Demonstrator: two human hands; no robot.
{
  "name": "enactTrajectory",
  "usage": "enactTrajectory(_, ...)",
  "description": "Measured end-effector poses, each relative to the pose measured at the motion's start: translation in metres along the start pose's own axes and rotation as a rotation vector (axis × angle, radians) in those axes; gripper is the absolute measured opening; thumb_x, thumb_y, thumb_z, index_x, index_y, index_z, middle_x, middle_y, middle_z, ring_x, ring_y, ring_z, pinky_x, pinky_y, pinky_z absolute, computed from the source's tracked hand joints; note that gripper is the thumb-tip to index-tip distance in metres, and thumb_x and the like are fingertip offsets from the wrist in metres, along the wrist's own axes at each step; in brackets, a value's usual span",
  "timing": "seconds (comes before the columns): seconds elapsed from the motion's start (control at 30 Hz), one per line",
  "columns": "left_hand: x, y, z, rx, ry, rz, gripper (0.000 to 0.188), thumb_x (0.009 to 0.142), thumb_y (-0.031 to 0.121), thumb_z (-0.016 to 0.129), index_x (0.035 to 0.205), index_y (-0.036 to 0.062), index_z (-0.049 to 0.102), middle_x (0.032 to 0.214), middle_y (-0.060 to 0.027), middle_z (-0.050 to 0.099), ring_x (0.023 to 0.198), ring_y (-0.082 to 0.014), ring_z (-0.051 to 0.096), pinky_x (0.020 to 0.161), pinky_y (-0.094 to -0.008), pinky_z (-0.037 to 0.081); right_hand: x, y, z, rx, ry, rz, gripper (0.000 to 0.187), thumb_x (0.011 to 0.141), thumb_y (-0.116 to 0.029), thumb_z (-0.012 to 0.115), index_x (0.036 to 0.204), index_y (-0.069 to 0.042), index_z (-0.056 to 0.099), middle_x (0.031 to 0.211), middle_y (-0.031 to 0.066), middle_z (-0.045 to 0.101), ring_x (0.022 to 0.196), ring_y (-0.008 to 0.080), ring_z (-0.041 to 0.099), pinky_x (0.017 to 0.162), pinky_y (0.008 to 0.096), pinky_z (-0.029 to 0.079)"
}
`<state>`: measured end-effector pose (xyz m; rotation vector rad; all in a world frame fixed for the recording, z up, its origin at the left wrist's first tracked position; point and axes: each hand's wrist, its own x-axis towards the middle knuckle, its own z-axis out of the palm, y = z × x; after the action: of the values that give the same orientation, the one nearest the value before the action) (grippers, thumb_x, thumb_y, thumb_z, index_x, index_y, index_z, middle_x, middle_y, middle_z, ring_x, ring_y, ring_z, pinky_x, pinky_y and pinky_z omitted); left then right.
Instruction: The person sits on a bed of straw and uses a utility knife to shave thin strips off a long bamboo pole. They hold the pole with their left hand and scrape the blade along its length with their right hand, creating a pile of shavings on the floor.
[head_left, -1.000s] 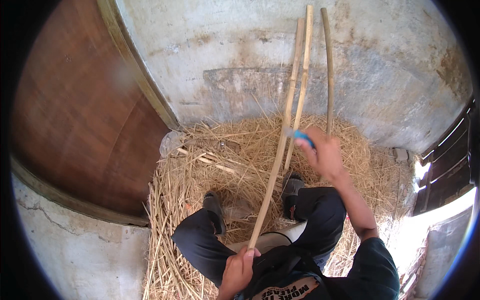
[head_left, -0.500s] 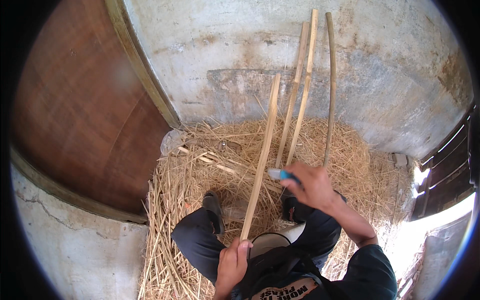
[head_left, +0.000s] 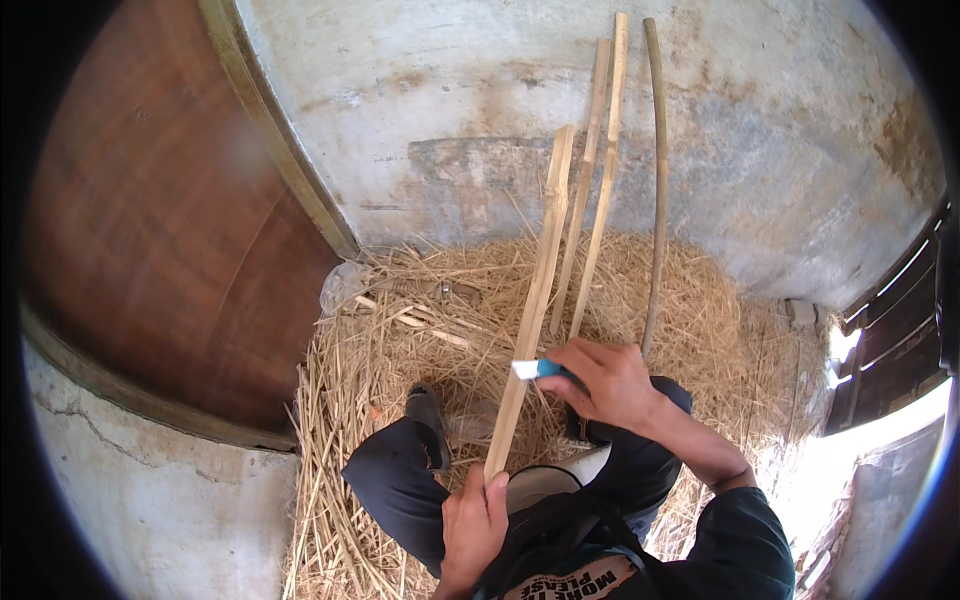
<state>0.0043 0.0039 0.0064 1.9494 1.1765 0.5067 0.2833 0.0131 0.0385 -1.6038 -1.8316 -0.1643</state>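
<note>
Bamboo strip point(head_left: 532, 310), a long split slat, stood tilted up from the person's lap toward the plastered wall point(head_left: 480, 110), its lower end clamped in the closed left hand point(head_left: 472, 520) just above the dark trousers. Partway up that strip the right hand point(head_left: 608, 382) was wrapped shut around a blue-handled knife point(head_left: 538, 369), the pale blade touching the strip's right edge. Half a second before, the same hand had been higher and further right of the strip, and a second before it was up near the leaning sticks; so it had come down and in toward the strip, which itself had swung more upright. That probably meant a shaving stroke along the edge was in hand, though the cut itself was too small to see. Beyond the strip, two thin slats point(head_left: 600, 180) and a rounder cane point(head_left: 658, 180) leaned against the wall. Straw point(head_left: 400, 330) was heaped beneath the strip, and a brown wooden door point(head_left: 160, 230) stood left of it.
</note>
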Motion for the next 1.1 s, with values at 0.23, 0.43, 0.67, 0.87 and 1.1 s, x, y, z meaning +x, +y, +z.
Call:
enactTrajectory(0.23, -0.025, -0.017, 0.012, 0.001, -0.119, -0.059, 0.032, 0.112, 0.032, 0.056, 0.104, 0.0013, 0.059, 0.071, -0.0268, 0.066, 0.072, -0.0521, 0.068, 0.066, -0.0606, 0.052, 0.027, 0.07, -0.03, 0.013, 0.128, 0.26, 0.028, 0.106, -0.031, 0.07, 0.113, -0.004, 0.074, 0.083, 0.0161, 0.071, 0.071, 0.0346, 0.071, 0.066, 0.0441, 0.056)
enactTrajectory(0.43, -0.018, -0.019, 0.012, -0.092, -0.067, 0.014, 0.034, 0.114, 0.029, 0.053, 0.098, -0.0001, 0.063, 0.069, -0.0195, 0.065, 0.064, -0.0398, 0.068, 0.063, -0.0482, 0.051, 0.014, 0.074, -0.027, 0.125, 0.238, 0.361, 0.027, 0.109, -0.028, 0.066, 0.114, -0.002, 0.071, 0.076, 0.0137, 0.065, 0.064, 0.0251, 0.062, 0.063, 0.0386, 0.048)
enactTrajectory(0.67, 0.001, -0.036, -0.01, -0.656, -0.4, -0.314, 0.051, 0.117, 0.044, 0.044, 0.1, 0.0003, 0.062, 0.066, 0.0002, 0.045, 0.053, -0.0133, 0.045, 0.05, -0.0308, 0.037, 0.022, 0.056, -0.031, 0.566, 0.311, 0.522, 0.024, 0.109, -0.023, 0.065, 0.126, -0.006, 0.066, 0.078, -0.0062, 0.051, 0.07, 0.0043, 0.045, 0.063, 0.0259, 0.037)
enactTrajectory(0.87, 0.005, -0.041, -0.015, -0.687, -0.498, -0.318, 0.066, 0.115, 0.059, 0.037, 0.098, 0.0, 0.062, 0.066, 0.0036, 0.04, 0.053, -0.0067, 0.037, 0.046, -0.0249, 0.03, 0.041, 0.062, -0.041, 0.733, 0.378, 0.551, 0.031, 0.107, -0.019, 0.069, 0.135, -0.007, 0.064, 0.084, -0.0086, 0.047, 0.072, 0.0019, 0.041, 0.063, 0.0239, 0.034)
enactTrajectory(1.1, 0.001, -0.049, -0.011, -0.653, -0.494, -0.249, 0.063, 0.116, 0.056, 0.04, 0.099, -0.001, 0.062, 0.067, 0.0023, 0.041, 0.055, -0.008, 0.04, 0.047, -0.0261, 0.035, 0.064, 0.064, -0.047, 0.495, 0.384, 0.474, 0.026, 0.1, -0.016, 0.078, 0.126, -0.011, 0.075, 0.09, -0.0058, 0.062, 0.066, 0.0001, 0.041, 0.06, 0.0219, 0.033)
